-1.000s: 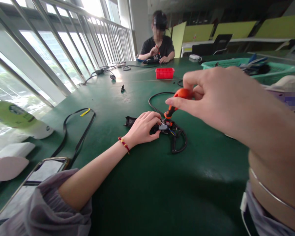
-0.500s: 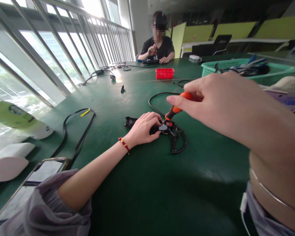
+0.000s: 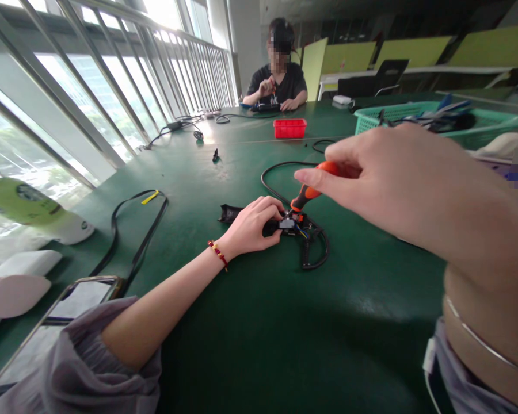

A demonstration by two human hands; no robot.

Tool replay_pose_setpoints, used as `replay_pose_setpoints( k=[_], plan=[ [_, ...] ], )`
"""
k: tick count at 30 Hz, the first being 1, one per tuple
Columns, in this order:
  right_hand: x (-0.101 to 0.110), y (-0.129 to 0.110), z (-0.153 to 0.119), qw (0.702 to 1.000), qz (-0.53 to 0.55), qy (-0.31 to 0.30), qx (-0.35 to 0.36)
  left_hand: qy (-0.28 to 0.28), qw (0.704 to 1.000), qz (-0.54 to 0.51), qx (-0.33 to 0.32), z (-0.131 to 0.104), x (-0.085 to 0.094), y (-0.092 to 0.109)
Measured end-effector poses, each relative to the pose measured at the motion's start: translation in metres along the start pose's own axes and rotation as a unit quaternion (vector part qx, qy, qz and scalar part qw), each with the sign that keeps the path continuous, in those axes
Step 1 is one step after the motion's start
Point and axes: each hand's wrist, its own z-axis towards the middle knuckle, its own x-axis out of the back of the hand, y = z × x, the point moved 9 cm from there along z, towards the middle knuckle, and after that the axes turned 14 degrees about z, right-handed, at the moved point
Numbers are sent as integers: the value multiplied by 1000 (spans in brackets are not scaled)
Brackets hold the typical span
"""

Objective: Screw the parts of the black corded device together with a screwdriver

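Note:
My left hand [image 3: 258,227] is wrapped around a black corded device [image 3: 229,214] lying on the green table. The device's housing is open at its right end, where a grey block and yellow and blue wires show. My right hand [image 3: 371,184] grips an orange and black screwdriver [image 3: 304,195] by its handle. The screwdriver slants down to the left, its tip among the exposed parts close to my left fingertips. Exactly what the tip touches is too small to tell. A black power cord [image 3: 265,172] curves behind and around the device.
A red bin [image 3: 289,129] stands farther back, and a green basket [image 3: 362,122] of parts is at right. A small black piece [image 3: 215,155] lies left of centre. A phone [image 3: 84,293] and a strap [image 3: 112,236] lie near my left arm. Another person [image 3: 276,80] works across the table.
My right hand has shifted very slightly to the right, still on the screwdriver. My left hand and the device look the same.

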Motion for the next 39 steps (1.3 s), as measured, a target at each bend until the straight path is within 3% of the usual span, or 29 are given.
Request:
replay_pose_setpoints(
  k=[4,10,16,23,31,39],
  plan=[
    [-2,-2,0,1000,10,-7,-12,-4,1000,-2,12,0,-1,-2],
    [0,-1,-2,999,27,19,28,-1,1000,1,2,0,-1,-1],
    [-5,1,-1,1000,10,-24,-13,2,1000,3,3,0,0,0],
    [-6,-3,-2,999,28,10,38,4,1000,10,8,0,2,0],
    [-6,-2,-1,999,-8,-48,-5,-9,1000,9,16,1,-1,0],
    [-8,-5,-3,999,15,-15,40,-4,1000,21,15,2,1,1]
  ],
)
